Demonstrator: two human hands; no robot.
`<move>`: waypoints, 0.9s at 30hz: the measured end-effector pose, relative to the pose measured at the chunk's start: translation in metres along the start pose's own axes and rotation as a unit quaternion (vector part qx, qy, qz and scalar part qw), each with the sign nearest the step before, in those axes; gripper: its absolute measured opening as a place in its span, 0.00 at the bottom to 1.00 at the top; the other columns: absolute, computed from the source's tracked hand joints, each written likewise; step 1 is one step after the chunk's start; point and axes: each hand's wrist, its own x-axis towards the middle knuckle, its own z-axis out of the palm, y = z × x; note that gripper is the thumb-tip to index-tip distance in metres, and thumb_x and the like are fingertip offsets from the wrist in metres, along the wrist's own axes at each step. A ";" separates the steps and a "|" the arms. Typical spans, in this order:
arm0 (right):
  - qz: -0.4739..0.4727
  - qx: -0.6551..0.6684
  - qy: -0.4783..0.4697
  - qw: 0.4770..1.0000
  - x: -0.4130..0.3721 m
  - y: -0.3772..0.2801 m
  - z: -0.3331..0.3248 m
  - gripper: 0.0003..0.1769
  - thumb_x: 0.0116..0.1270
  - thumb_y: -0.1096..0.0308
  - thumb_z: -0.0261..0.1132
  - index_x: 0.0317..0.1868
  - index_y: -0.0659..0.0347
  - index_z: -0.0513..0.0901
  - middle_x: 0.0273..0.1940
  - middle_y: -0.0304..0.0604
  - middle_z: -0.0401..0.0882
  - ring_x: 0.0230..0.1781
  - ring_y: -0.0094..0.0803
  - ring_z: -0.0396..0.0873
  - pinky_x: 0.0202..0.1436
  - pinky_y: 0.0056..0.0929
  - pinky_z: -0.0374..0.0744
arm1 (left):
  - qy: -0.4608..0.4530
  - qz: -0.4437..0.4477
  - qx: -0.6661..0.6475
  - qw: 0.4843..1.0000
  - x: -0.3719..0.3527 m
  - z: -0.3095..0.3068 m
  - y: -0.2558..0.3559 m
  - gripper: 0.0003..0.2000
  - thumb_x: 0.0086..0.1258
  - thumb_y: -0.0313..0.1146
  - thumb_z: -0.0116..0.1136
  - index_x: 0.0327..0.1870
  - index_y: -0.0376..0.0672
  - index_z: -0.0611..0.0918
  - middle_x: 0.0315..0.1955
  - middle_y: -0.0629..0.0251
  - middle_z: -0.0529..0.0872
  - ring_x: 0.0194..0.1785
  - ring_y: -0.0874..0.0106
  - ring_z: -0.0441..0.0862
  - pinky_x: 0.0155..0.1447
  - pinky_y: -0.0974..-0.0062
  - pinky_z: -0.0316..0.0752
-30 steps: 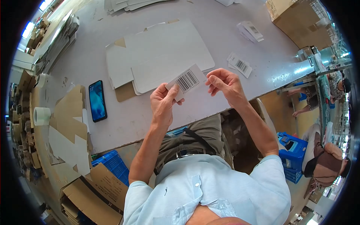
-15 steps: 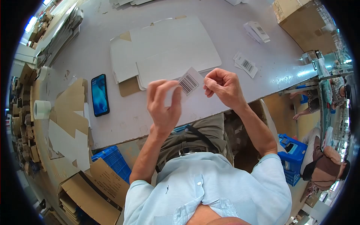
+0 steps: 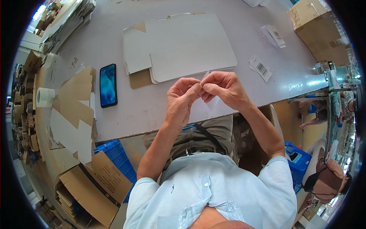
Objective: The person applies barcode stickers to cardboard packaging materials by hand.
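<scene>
My left hand [image 3: 183,97] and my right hand [image 3: 225,88] meet above the table near its front edge, fingertips pinched together. Between them is a thin white label [image 3: 209,104], seen nearly edge-on, its barcode not visible. Which fingers grip it is partly hidden, but both hands are closed at it. Just beyond the hands lies a flat white cardboard piece [image 3: 190,49] with a brown patch at its lower left. Barcode labels [image 3: 262,69] rest to the right, and a second stack of labels [image 3: 275,35] lies farther back.
A phone [image 3: 108,86] lies left on the table [image 3: 129,114]. Tape rolls [image 3: 45,97] and cut cardboard [image 3: 76,126] are at the far left. A cardboard box [image 3: 318,32] stands back right. An open carton [image 3: 95,189] and blue crates [image 3: 116,160] are below. Other people are at the right.
My left hand has moved right to meet my right hand. The label has turned from facing the camera to nearly edge-on. The view has shifted slightly.
</scene>
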 end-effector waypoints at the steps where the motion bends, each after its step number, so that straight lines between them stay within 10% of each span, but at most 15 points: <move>1: -0.006 -0.024 0.002 1.000 0.001 0.000 0.000 0.08 0.75 0.74 0.64 0.47 0.70 0.86 0.36 0.44 0.88 0.36 0.26 0.88 0.41 0.26 0.90 | -0.005 -0.006 -0.010 1.000 0.001 -0.003 -0.001 0.05 0.77 0.26 0.64 0.48 0.36 0.84 0.42 0.61 0.89 0.45 0.73 0.88 0.54 0.72 0.85; 27: 0.005 -0.070 -0.001 0.998 0.009 0.010 -0.003 0.03 0.71 0.75 0.66 0.40 0.66 0.85 0.30 0.33 0.81 0.27 0.15 0.76 0.28 0.16 0.77 | -0.085 -0.069 -0.081 0.991 0.012 -0.017 -0.010 0.04 0.78 0.30 0.63 0.42 0.41 0.82 0.42 0.60 0.88 0.48 0.70 0.88 0.57 0.63 0.87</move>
